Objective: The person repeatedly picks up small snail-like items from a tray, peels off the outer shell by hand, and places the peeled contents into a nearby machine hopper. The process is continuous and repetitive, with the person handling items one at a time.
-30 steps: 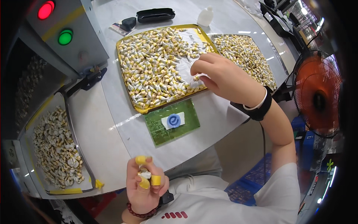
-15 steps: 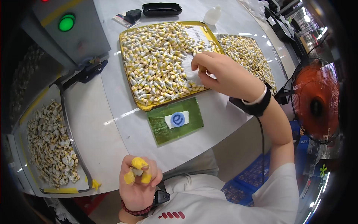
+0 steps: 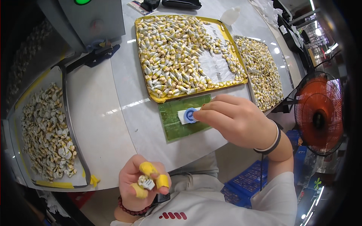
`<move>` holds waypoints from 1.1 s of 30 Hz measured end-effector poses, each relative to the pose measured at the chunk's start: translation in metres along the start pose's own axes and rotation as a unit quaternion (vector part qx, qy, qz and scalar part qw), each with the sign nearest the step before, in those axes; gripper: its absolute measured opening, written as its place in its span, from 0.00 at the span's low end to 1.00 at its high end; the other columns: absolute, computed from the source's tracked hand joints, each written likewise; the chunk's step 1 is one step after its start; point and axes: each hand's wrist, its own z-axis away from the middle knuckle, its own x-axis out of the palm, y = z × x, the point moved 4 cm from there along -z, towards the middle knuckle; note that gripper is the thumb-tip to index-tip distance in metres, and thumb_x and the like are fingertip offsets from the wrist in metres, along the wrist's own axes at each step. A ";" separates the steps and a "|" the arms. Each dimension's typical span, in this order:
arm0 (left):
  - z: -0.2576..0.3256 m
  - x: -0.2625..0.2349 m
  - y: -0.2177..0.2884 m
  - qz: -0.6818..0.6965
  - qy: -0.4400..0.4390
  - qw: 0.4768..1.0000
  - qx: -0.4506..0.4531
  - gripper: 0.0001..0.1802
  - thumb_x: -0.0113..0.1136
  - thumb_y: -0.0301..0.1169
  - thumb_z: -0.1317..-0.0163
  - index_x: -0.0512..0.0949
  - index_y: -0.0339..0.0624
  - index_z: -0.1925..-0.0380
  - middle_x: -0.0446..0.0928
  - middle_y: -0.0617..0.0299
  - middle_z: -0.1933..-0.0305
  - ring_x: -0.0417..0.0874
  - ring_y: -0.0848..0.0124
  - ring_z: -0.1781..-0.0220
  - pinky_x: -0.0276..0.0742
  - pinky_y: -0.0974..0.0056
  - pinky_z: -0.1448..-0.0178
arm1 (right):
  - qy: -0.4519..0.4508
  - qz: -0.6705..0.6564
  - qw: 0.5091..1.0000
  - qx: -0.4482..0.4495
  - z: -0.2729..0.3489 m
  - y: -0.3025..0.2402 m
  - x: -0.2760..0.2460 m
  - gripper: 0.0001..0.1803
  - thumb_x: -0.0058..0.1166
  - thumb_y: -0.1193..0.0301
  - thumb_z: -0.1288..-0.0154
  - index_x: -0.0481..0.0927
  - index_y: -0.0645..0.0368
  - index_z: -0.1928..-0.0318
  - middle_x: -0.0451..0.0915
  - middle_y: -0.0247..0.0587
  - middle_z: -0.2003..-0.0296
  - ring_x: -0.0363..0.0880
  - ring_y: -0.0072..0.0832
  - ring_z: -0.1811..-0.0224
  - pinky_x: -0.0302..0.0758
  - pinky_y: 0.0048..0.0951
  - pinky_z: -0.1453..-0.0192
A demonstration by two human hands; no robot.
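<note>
My left hand [image 3: 141, 184] is near the table's front edge, thumb and fingertips wrapped in yellow covers. Pinched between them is a small silvery-white piece [image 3: 146, 182] with a pale block-like end. My right hand [image 3: 237, 118] is closed in a pinch, its fingertips at the right edge of a blue round disc [image 3: 189, 115]; what they hold, if anything, is hidden. Beneath the disc lies a white patch [image 3: 182, 117] on a green rectangular mat [image 3: 171, 130]. Just beyond it stands a yellow-rimmed tray [image 3: 205, 90] filled with small white-and-yellow wrapped cone-shaped pieces [image 3: 169, 56].
At right sits a second tray of similar pieces [image 3: 262, 71], near an orange fan [image 3: 318, 113]. On the left, a dark-edged tray [image 3: 71, 128] holds crumpled whitish-yellow pieces. A grey machine [image 3: 102, 22] with a green light stands far left. A translucent bottle [image 3: 230, 16] is behind the tray.
My right hand has come from the big tray back toward me, down to the blue disc. My left hand has turned slightly, showing more of its piece. The whole view has shifted.
</note>
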 end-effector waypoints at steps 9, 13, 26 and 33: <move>0.001 0.001 -0.004 0.004 -0.028 0.999 -0.039 0.29 0.71 0.45 0.55 0.72 0.32 0.64 0.75 0.53 0.68 0.78 0.69 0.68 0.74 0.68 0.64 | 0.002 -0.107 0.994 0.037 -0.002 0.003 -0.005 0.11 0.55 0.84 0.57 0.76 0.60 0.69 0.72 0.38 0.77 0.73 0.35 0.76 0.71 0.31 0.72; 0.000 -0.002 -0.006 0.040 -0.035 0.997 -0.054 0.29 0.72 0.44 0.56 0.72 0.32 0.64 0.76 0.54 0.67 0.79 0.69 0.66 0.75 0.68 0.63 | 0.030 -0.166 0.983 0.067 0.002 0.007 -0.002 0.11 0.54 0.85 0.56 0.77 0.60 0.69 0.74 0.39 0.77 0.74 0.35 0.77 0.71 0.30 0.73; 0.001 -0.003 -0.006 0.078 -0.069 0.992 -0.078 0.28 0.73 0.41 0.58 0.74 0.30 0.64 0.77 0.52 0.64 0.81 0.68 0.64 0.78 0.67 0.59 | 0.017 -0.043 0.999 0.028 0.000 0.003 0.002 0.12 0.57 0.82 0.55 0.78 0.61 0.66 0.75 0.40 0.73 0.76 0.34 0.71 0.73 0.31 0.68; 0.002 -0.006 -0.011 0.087 -0.041 0.982 -0.166 0.32 0.70 0.47 0.55 0.73 0.30 0.61 0.78 0.52 0.62 0.81 0.70 0.65 0.78 0.69 0.62 | -0.012 -0.035 0.999 0.039 0.000 0.001 0.007 0.12 0.57 0.82 0.57 0.78 0.61 0.67 0.74 0.39 0.71 0.75 0.35 0.69 0.73 0.32 0.66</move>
